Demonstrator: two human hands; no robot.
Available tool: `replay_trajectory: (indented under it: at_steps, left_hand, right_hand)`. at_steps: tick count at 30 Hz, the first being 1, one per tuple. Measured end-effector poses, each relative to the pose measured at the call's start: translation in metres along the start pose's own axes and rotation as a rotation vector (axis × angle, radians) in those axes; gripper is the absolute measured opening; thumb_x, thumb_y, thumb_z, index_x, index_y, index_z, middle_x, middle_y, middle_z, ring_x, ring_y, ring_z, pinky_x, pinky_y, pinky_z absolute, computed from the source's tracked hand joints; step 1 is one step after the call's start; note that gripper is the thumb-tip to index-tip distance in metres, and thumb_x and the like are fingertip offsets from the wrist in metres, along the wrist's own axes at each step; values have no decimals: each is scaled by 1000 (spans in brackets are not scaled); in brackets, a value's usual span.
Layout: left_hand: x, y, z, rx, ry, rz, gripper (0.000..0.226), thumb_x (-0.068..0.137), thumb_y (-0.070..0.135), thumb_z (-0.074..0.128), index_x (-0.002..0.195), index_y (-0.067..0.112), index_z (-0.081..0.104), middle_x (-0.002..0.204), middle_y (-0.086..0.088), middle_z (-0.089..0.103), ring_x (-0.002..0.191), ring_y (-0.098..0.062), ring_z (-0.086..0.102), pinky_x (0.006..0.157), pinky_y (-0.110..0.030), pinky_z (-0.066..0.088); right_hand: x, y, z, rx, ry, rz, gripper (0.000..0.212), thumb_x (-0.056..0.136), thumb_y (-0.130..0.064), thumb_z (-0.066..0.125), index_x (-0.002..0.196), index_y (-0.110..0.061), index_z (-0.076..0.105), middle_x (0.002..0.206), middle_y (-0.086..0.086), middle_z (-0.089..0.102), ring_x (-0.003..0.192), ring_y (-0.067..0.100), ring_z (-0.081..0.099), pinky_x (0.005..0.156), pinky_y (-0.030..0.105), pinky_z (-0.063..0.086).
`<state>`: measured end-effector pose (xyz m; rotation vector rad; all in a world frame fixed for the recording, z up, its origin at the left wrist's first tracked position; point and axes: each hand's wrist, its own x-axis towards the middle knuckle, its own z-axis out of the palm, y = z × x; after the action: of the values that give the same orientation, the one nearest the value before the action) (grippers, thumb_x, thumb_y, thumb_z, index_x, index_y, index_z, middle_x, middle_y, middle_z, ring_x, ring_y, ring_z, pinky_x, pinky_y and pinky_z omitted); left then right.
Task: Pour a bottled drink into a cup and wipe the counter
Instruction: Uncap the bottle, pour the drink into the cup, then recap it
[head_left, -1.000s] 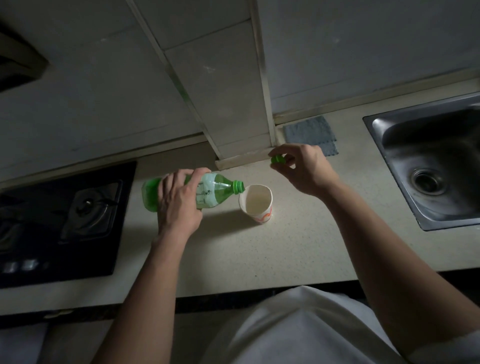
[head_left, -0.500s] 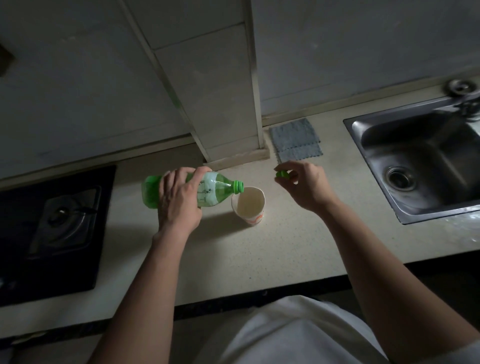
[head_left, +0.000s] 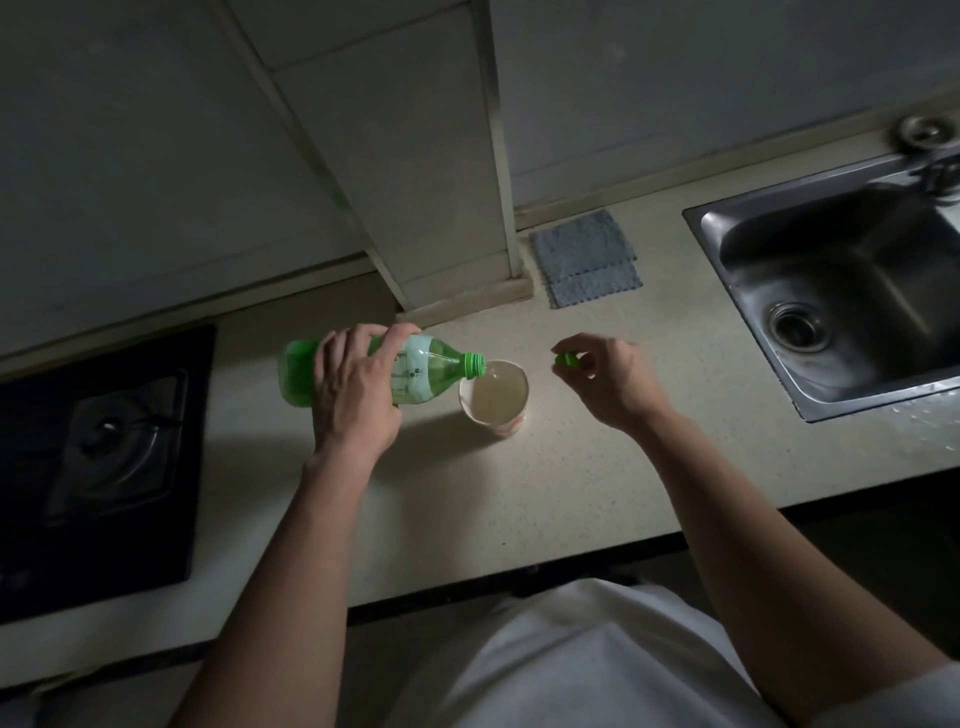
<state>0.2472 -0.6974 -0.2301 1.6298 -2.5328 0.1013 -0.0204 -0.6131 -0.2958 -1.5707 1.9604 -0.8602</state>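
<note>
Head view: from where I stood, the green bottle (head_left: 421, 376) hung nearly level over the pale counter (head_left: 571, 493), with the stove (head_left: 104, 441) at its 9 o'clock.
Left hand: the left hand (head_left: 353, 395) was wrapped over the bottle's middle, fingers curled round the label.
Right hand: the right hand (head_left: 608, 384) pinched the green cap (head_left: 566, 359) at fingertip, at the cup's 3 o'clock.
Handling: thin clear plastic, light I'd guess, and likely to dent if squeezed; the mid-body hold looked the sensible place.
Axis: its long axis ran 9 to 3 o'clock, base at 9, open mouth at 3 and dipped slightly.
Cup: the paper cup (head_left: 506, 427) stood upright under the mouth, pale drink inside; easy to knock over, I'd judge.
Cloth: a folded grey cloth (head_left: 587, 265) lay at the cup's 1 o'clock, untouched, with the sink (head_left: 753, 244) further off at 2.
</note>
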Motion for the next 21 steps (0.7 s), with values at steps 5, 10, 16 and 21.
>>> replay_trajectory:
  at_steps: [5,10,16,21]
  left_hand:
    - [-4,-2,2,4,-2,-2,89,53,-7,69,128,37,51,120,2,53,113,-25,47,110,-41,29]
    - [-7,-1,1,5,11,-5,89,53,-8,67,127,37,51,119,1,53,113,-26,48,109,-40,30]
    - [-9,0,0,13,4,4,91,54,-10,67,129,37,50,120,0,53,114,-26,47,112,-42,28]
    - [-8,2,-2,13,15,4,90,53,-10,66,128,37,50,120,1,53,114,-26,47,112,-41,28]
  right_hand:
    - [-7,2,5,12,-23,41,27,92,-24,67,117,-15,67,112,4,71,96,15,70,82,19,54]
    - [-14,2,8,-19,-41,36,26,93,-24,66,118,-15,67,115,4,71,99,16,69,84,18,51]
    - [-18,5,14,-24,-67,68,27,93,-24,66,118,-15,67,116,3,70,100,16,68,84,18,51]
    - [-23,9,17,-47,-94,75,27,94,-25,64,119,-15,67,117,3,70,101,15,68,86,20,52]
